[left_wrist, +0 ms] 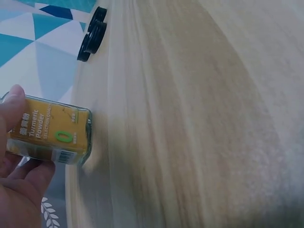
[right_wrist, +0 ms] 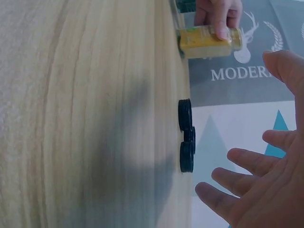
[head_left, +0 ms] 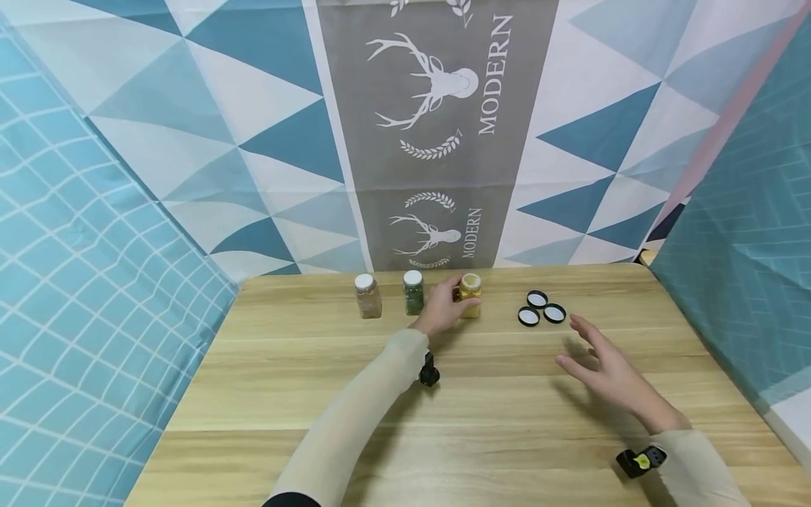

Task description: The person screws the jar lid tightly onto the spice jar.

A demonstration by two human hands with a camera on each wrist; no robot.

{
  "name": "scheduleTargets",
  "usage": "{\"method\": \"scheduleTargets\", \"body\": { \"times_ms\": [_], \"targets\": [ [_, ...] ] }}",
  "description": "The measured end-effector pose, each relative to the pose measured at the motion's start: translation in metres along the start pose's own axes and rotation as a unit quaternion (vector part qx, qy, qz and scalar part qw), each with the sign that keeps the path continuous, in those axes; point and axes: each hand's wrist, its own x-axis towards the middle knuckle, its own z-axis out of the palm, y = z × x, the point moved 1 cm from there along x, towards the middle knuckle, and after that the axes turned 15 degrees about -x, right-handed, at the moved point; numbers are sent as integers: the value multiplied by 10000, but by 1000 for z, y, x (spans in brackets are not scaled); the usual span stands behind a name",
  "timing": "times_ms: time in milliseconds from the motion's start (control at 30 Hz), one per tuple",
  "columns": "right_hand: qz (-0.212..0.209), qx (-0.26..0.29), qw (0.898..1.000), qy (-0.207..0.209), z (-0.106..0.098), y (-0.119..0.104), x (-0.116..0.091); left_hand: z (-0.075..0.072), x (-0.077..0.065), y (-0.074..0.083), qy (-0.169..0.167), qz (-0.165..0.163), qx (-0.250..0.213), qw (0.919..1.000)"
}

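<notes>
My left hand [head_left: 441,308] grips a square glass jar of turmeric powder [head_left: 471,296], thumb on one side and fingers on the other. Its yellow label [left_wrist: 47,124] reads "Turmeric Powder" in the left wrist view, and no black lid is on its mouth. The jar stands upright near the table's back edge. My right hand [head_left: 605,370] hovers over the table with fingers spread and holds nothing. Just beyond its fingertips lie three black lids [head_left: 555,313] with white faces up, grouped together. In the right wrist view, the lids [right_wrist: 185,115] appear between my right hand and the jar.
A jar with green contents [head_left: 415,294] and a white top stands left of my left hand. Farther left is a jar with brownish contents [head_left: 368,297], also white-topped. Behind the wooden table [head_left: 481,436] hangs a patterned cloth [head_left: 437,169]; blue cloths flank both sides.
</notes>
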Motion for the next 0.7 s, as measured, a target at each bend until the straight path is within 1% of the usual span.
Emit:
{"method": "scheduleTargets", "body": {
  "times_ms": [200,300,533,700],
  "targets": [
    [-159,-70,9998,-86,7,-1,5,-2,-7,1,14,-42,117,9999],
    [-189,-97,9997,-137,12,-3,7,-2,-10,1,-43,-83,153,9998],
    [-309,-219,9989,-282,22,-11,15,-2,-19,3,-238,-55,-96,9997],
    [-492,-158,9982,-318,24,-22,24,-3,-22,1,-320,-20,-126,9994]
  ]
}}
